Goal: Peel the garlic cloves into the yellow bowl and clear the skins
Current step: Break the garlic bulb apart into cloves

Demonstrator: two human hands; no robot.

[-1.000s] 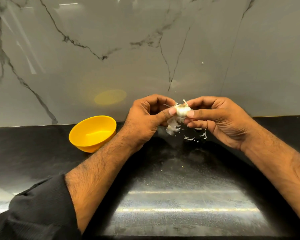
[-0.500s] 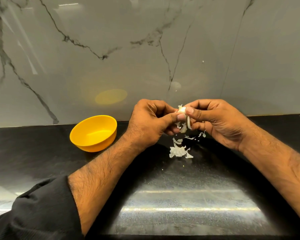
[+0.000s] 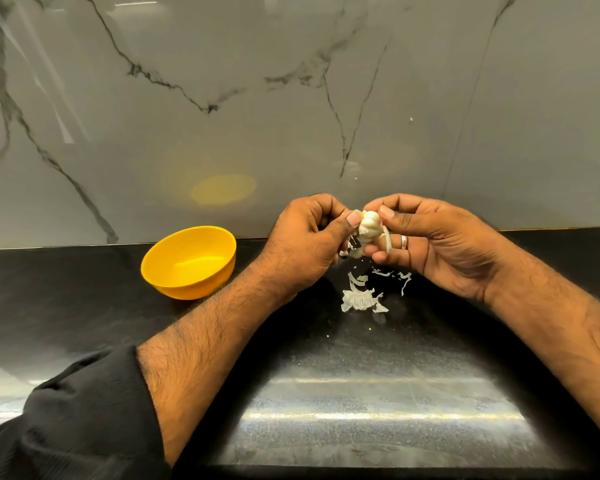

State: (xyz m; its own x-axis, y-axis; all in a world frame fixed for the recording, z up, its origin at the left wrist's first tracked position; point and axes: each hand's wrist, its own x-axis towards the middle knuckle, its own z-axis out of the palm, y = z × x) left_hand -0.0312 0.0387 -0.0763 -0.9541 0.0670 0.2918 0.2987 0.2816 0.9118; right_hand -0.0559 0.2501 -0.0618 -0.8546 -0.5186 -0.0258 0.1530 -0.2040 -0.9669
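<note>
Nearest to the camera, the black sleeve [image 3: 84, 414] is covering the left forearm, and the dark counter [image 3: 378, 393] is shining under the light. Both forearms are reaching forward over it and are meeting in the middle, so the work is staying above the counter and not above the bowl.

A little farther, the loose skins [image 3: 359, 299] are lying on the counter, directly under the hands. In my judgement they are falling there on purpose, so that they are staying in one small heap that is easy to clear later.

Above them, the left hand [image 3: 305, 244] and the right hand [image 3: 437, 240] are holding the garlic [image 3: 369, 226] between them in the air. The fingers of both hands are curled around it, and the thumbs are pressing on its top from the two sides, probably to break it open or to lift the next skin. A strip of skin is hanging down beside the right fingers.

Farther left, the yellow bowl [image 3: 189, 263] is standing near the left wrist, apart from it. I am seeing no clove inside it. Behind everything, the marble wall [image 3: 222, 98] is rising.
</note>
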